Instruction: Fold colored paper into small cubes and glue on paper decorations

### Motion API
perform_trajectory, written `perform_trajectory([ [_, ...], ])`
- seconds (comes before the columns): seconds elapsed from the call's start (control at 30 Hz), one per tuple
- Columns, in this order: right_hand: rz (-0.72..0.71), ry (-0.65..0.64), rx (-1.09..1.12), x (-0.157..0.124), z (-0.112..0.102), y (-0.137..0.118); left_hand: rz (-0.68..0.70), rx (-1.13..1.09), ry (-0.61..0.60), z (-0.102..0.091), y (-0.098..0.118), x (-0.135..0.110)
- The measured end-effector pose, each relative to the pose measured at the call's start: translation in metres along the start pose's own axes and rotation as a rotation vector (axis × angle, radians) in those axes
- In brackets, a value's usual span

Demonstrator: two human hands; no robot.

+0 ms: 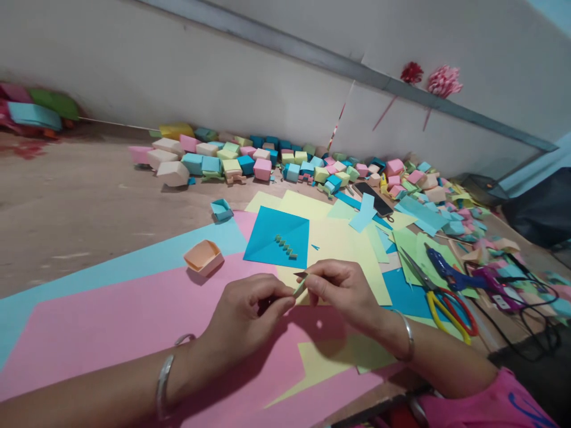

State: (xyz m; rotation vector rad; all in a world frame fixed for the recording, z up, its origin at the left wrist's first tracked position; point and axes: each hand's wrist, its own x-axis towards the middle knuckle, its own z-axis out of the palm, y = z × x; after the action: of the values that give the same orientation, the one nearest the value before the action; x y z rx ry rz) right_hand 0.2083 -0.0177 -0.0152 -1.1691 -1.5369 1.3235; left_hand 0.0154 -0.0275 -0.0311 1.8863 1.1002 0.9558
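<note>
Between left hand point(252, 306) and right hand point(345, 292), a green paper strip point(300, 289)

Low over the layered paper, my left hand is pinching the strip's near end, and my right hand is grasping it close to the other end. Just beyond, a row of small folded green pieces point(286, 247) is lying on a blue square point(263, 238). To my left, a peach paper box point(204, 257) is standing open on the sheets, and a smaller teal box point(221, 210) is sitting farther off. To my right, scissors point(429, 286) with yellow and red handles are lying beside a blue glue gun point(459, 278). Along the back of the counter point(111, 202), many colourful paper boxes point(262, 169) are crowding near the wall point(223, 77).
</note>
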Motion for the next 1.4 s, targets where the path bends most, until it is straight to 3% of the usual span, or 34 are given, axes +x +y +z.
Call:
perform_trajectory([
  [0.13, -0.026, -0.100, -0.145, 0.003, 0.000, -0.002, -0.097, -0.041, 0.007, -0.005, 0.003, 0.006],
  [0.33, 0.094, -0.254, -0.136, 0.007, -0.010, -0.005, -0.251, -0.055, 0.158, -0.013, 0.003, 0.020],
  [0.4, 0.031, -0.197, -0.338, 0.013, -0.028, -0.007, -0.247, -0.012, 0.180, -0.014, -0.001, 0.022],
  [0.5, -0.067, -0.016, -0.816, 0.028, -0.067, -0.005, -0.139, 0.091, 0.168, -0.013, -0.010, 0.021],
  [0.6, 0.028, -0.016, -1.258, 0.043, -0.098, 0.008, 0.000, 0.175, 0.161, -0.013, -0.016, 0.019],
  [0.67, 0.067, 0.008, -1.358, 0.046, -0.102, 0.016, 0.079, 0.199, 0.152, -0.012, -0.018, 0.018],
  [0.73, -0.023, 0.032, -1.349, 0.043, -0.091, 0.018, 0.142, 0.210, 0.133, -0.012, -0.019, 0.017],
  [0.8, -0.281, -0.036, -1.243, 0.037, -0.069, 0.014, 0.180, 0.218, 0.106, -0.012, -0.020, 0.014],
  [0.87, -0.548, -0.185, -1.083, 0.030, -0.044, 0.007, 0.208, 0.233, 0.067, -0.011, -0.020, 0.012],
  [1.0, -0.799, -0.177, -1.123, 0.023, -0.013, -0.002, 0.251, 0.255, 0.010, -0.010, -0.019, 0.009],
  [1.13, -0.804, -0.147, -1.020, 0.027, -0.016, -0.001, 0.254, 0.215, -0.033, -0.014, -0.016, 0.015],
  [1.3, -0.631, -0.291, -0.896, 0.039, -0.012, 0.013, 0.032, 0.275, -0.051, -0.014, -0.013, 0.017],
  [1.4, -0.656, -0.252, -0.950, 0.041, -0.002, 0.024, 0.031, 0.335, -0.049, -0.013, -0.012, 0.016],
])
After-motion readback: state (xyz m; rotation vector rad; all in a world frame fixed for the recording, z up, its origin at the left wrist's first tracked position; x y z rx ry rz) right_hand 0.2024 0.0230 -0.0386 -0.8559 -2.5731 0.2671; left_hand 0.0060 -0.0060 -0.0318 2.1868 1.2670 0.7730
